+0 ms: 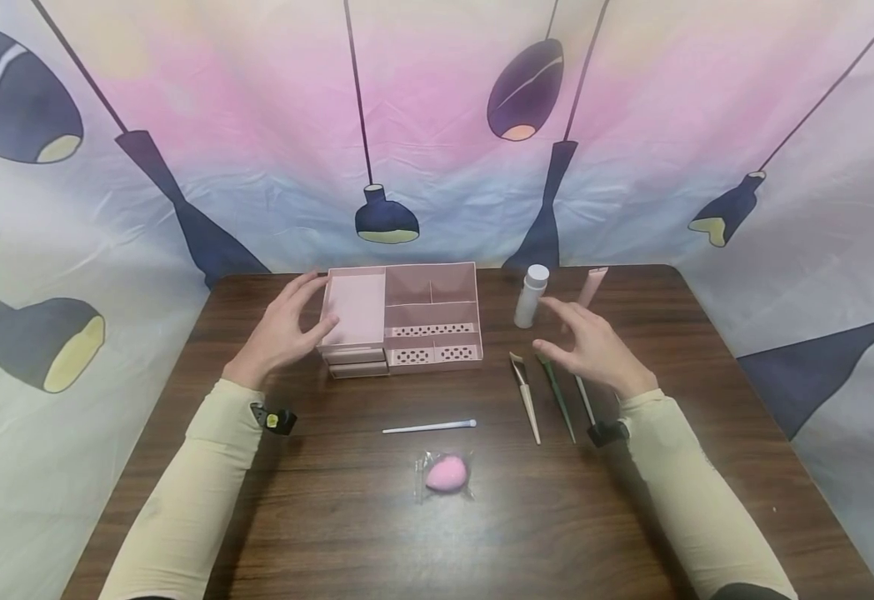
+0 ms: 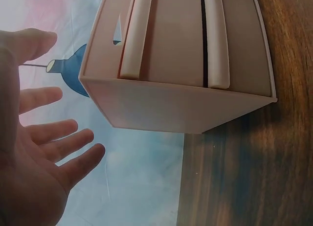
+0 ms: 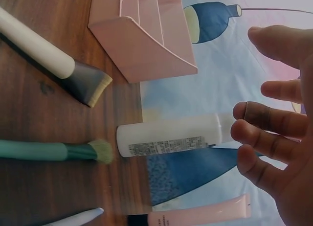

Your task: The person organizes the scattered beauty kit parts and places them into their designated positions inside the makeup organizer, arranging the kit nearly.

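A pink desk organizer [image 1: 432, 287] with compartments and two small drawers [image 2: 171, 40] stands at the back of the table. My left hand [image 1: 279, 325] is spread beside its left side; the left wrist view shows a gap between fingers and organizer. Over on the right, my right hand [image 1: 590, 342] hovers with fingers extended, close to a white bottle [image 1: 528, 300] with a white cap. The right wrist view shows nothing in its grasp. Behind that hand stands a pink tube [image 1: 592, 286], partly hidden. Below lie a wide flat brush [image 1: 528, 408] and a green brush [image 1: 559, 400].
A slim white stick-like brush [image 1: 429, 427] lies crosswise at mid-table. Nearer the front is a pink makeup sponge [image 1: 447, 473] in clear wrapping. Another thin handle [image 1: 585, 400] is partly covered by the right hand. A printed cloth [image 1: 444, 125] hangs behind the wooden table [image 1: 347, 533].
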A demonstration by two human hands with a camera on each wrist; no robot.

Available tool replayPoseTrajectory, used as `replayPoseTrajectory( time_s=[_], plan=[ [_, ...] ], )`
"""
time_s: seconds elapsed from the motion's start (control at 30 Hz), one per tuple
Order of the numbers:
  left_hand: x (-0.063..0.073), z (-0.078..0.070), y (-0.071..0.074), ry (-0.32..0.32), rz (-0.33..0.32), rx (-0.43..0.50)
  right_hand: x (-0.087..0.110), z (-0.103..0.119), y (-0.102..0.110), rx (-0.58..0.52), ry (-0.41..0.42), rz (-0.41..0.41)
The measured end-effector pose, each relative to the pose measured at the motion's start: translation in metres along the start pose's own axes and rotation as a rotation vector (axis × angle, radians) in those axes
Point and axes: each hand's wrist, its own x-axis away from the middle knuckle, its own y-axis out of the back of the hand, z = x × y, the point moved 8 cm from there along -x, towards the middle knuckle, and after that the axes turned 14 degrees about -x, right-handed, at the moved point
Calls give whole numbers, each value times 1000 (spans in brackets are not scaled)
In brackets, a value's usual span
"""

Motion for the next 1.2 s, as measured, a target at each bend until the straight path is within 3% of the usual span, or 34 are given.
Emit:
replayPoseTrajectory(
  time_s=[0.23,1.2],
  plan=[
    [0,4,-3,-5,-39,36,2,-4,-7,-2,-20,13],
    [1,21,-25,30,-17,221,10,-11,-25,-10,-57,60]
  ],
)
